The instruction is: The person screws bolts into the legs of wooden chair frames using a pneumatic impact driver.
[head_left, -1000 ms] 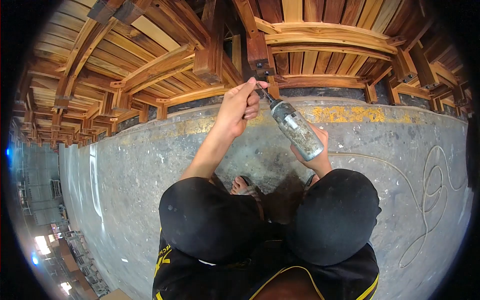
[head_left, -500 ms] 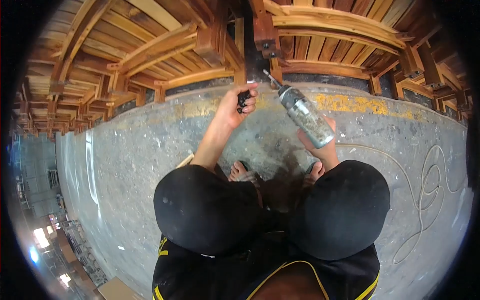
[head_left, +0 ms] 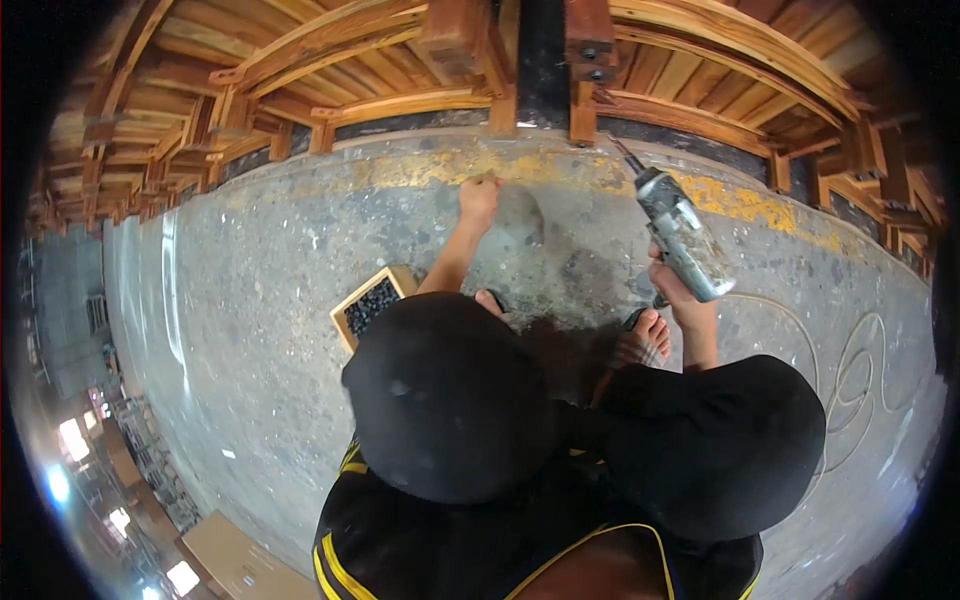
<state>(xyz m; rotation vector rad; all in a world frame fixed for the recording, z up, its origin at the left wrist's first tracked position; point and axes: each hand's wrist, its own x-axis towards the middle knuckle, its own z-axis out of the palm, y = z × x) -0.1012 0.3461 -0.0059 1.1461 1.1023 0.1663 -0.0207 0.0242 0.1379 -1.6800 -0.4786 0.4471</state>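
Note:
My right hand (head_left: 675, 275) is wrapped round a worn grey power driver (head_left: 687, 236), whose long bit points up and left toward a wooden leg (head_left: 583, 110). Dark bolt heads show on the block above that leg. My left hand (head_left: 479, 200) is closed in a fist over the floor, below the yellow stripe; what it holds, if anything, is hidden. A wooden box (head_left: 400, 278) of small black parts (head_left: 371, 305) lies on the floor to the left of my left forearm.
Slatted wooden furniture (head_left: 370, 100) lines the top of the view. A pale hose (head_left: 850, 385) lies looped on the concrete floor (head_left: 260, 300) at the right. A cardboard box (head_left: 240, 555) stands at the lower left. My feet are between my knees.
The driver and my right hand have moved right. My left hand, earlier holding black parts, has turned and closed. The box of black parts has come into fuller view.

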